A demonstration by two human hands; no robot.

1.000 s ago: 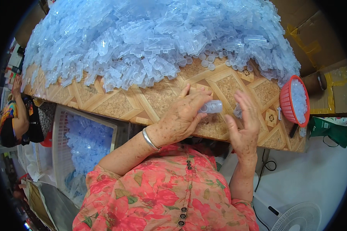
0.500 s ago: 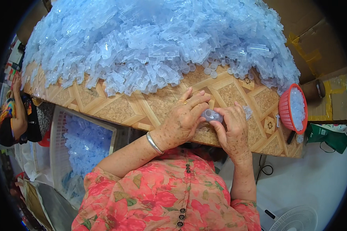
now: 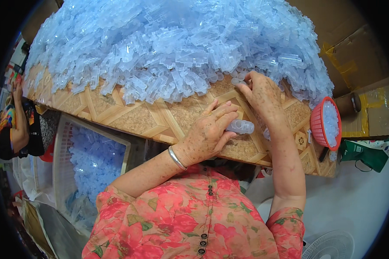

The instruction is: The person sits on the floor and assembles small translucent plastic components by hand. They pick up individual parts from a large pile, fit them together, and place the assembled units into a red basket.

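Note:
Between the thumb and fingers of my left hand (image 3: 209, 131), a short clear bluish plastic tube (image 3: 240, 126) is held just above the table, its far end pointing right. A round opening or disc shows on its side. My right hand (image 3: 263, 95) reaches forward to the edge of the heap, thumb and forefinger apart beside several small round clear plastic discs (image 3: 236, 81). Whether a disc touches its fingertips is too small to tell. Beyond both hands rises a large heap of clear plastic tube pieces (image 3: 160, 52).
The wood-patterned table (image 3: 138, 118) ends close to my body. On its right stands a red basket (image 3: 318, 123) of clear pieces. A white crate (image 3: 61, 159) of bluish parts sits below left. Cardboard boxes (image 3: 354, 52) stand right, a fan (image 3: 330, 246) lower right, another person (image 3: 17, 125) far left.
My right hand has let go of the tube and moved forward and up to the discs. My left hand keeps the tube, which now lies more lengthwise to the right.

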